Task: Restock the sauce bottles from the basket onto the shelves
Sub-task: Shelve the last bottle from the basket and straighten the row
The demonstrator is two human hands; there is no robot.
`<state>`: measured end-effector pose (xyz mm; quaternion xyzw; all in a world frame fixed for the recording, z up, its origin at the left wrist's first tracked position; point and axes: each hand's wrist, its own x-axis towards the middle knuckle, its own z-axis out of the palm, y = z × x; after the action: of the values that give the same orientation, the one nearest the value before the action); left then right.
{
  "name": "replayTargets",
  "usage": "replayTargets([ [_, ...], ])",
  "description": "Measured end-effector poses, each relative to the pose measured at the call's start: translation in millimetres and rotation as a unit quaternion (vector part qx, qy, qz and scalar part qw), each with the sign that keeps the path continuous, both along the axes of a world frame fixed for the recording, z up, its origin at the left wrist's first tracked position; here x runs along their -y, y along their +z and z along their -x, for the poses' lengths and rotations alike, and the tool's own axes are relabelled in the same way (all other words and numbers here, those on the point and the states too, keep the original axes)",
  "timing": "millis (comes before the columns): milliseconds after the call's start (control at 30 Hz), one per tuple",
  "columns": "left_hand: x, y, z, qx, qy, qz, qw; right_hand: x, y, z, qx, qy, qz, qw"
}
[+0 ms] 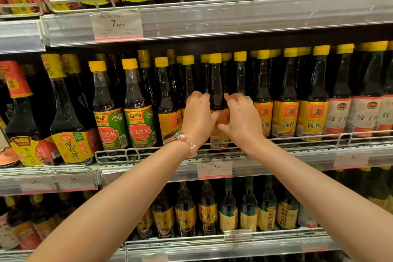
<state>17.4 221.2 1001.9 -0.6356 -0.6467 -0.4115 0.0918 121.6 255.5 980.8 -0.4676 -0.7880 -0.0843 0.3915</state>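
Observation:
A dark vinegar bottle (215,83) with a yellow cap and yellow label stands at the front of the middle shelf (276,155). My left hand (196,118), with a bead bracelet at the wrist, wraps its left side. My right hand (240,117) grips its right side, thumb across the label. Both hands cover most of the label. Matching yellow-label bottles (285,100) stand in rows just right of it and behind it. The basket is out of view.
Green-label vinegar bottles (138,110) stand left of my hands, white-label ones (340,102) far right. A wire rail (148,152) runs along the shelf front. An upper shelf (234,17) and a lower shelf (212,240) hold several more bottles. Price tags (214,169) hang on the shelf edges.

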Motion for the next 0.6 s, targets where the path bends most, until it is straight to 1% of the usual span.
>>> replayTargets([
  [100,1,0,0,-0.009,0.001,-0.002,1.0,-1,-1,-1,0.003,-0.005,-0.016,1.0],
  [300,0,-2,4,-0.014,-0.009,0.01,1.0,-2,-4,-2,0.008,0.015,0.002,1.0],
  [367,1,0,7,-0.004,-0.022,0.005,1.0,-2,0,-4,0.003,0.025,0.005,1.0],
  [467,2,8,14,0.022,-0.029,-0.025,0.999,-2,11,-7,-0.026,0.041,0.003,0.999],
  [600,1,24,23,0.027,-0.006,-0.107,0.994,-6,30,-10,-0.11,0.074,0.013,0.991],
])
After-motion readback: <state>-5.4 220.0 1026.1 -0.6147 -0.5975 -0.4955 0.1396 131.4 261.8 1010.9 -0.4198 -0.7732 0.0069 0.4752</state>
